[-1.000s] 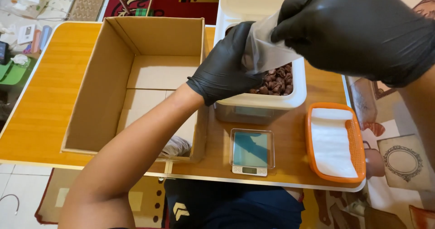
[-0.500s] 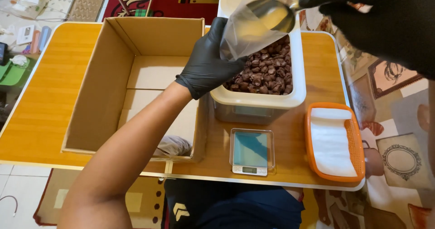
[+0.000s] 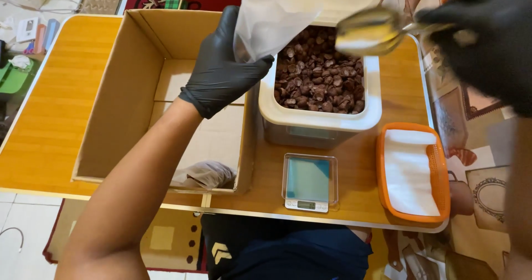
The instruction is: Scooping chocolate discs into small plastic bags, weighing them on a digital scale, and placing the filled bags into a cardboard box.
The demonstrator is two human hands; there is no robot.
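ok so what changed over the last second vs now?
The right hand pulled away to the right and now holds a metal scoop at the mouth of the clear plastic bag. The left hand keeps gripping the bag above the white container of brown pieces. Scale, cardboard box and orange-rimmed lid unchanged.

The clear plastic bag (image 3: 293, 14) runs off the top edge, so its mouth and full length cannot be seen, and it hides the far rim of the white container (image 3: 321, 119). The right hand (image 3: 487, 42) is blurred and cut by the right edge; its fingers cover the handle of the metal scoop (image 3: 368, 31), whose contents cannot be made out. The readout of the small digital scale (image 3: 309, 181) is too small to tell. A crumpled bag (image 3: 202, 175) in the cardboard box (image 3: 111, 108) is partly hidden behind the left forearm (image 3: 133, 191).
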